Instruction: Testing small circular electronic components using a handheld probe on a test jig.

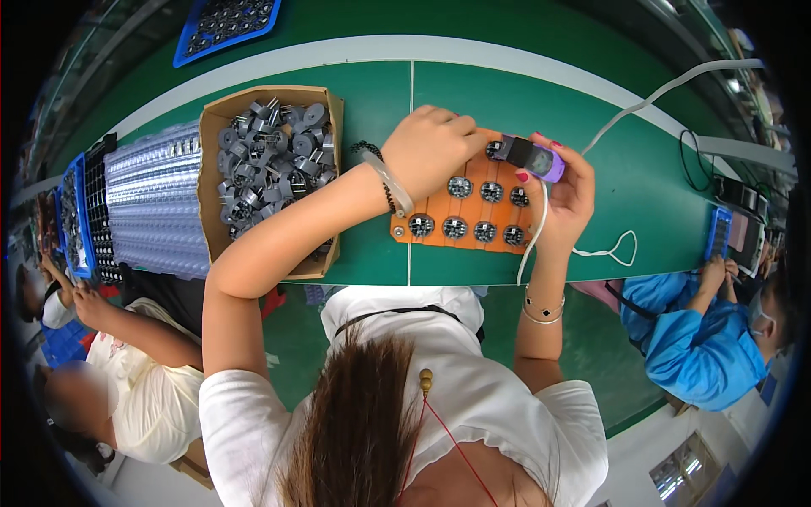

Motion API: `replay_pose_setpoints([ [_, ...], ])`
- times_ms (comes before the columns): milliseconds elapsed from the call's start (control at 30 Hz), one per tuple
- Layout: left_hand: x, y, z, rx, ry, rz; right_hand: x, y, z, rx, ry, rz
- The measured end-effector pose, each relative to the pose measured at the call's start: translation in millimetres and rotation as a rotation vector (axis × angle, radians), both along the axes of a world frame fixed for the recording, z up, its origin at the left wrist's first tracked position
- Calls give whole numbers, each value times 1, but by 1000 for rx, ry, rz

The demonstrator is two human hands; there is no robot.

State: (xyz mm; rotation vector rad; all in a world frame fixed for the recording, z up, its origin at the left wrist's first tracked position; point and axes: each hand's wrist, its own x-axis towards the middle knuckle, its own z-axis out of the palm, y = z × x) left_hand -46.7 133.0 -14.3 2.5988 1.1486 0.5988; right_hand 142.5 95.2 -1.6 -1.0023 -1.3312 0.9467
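An orange board [431,237] lies on the green table, with rows of small round circuit boards [455,227] set in it. My left hand [432,156] rests over its far left part, fingers curled down; the fingertips and anything in them are hidden. My right hand [564,196] grips a purple handheld device [532,159] with a small dark screen, held over the board's far right corner. Its dark front end is at a round circuit board [494,150] in the far row. A white cable [532,241] hangs down past my right palm.
Left of the board stands a cardboard box [337,139] of grey round plugs with metal pins. Clear plastic trays [156,194] lie beyond it. A blue bin [179,52] of small parts sits at the far left. People work on both sides, one in a blue top [701,338].
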Motion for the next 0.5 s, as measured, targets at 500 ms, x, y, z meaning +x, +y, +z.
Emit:
replay_pose_setpoints([
  [500, 1, -6, 15, -63, -350, -34, 2, -1, -3, -18, -109, 134],
])
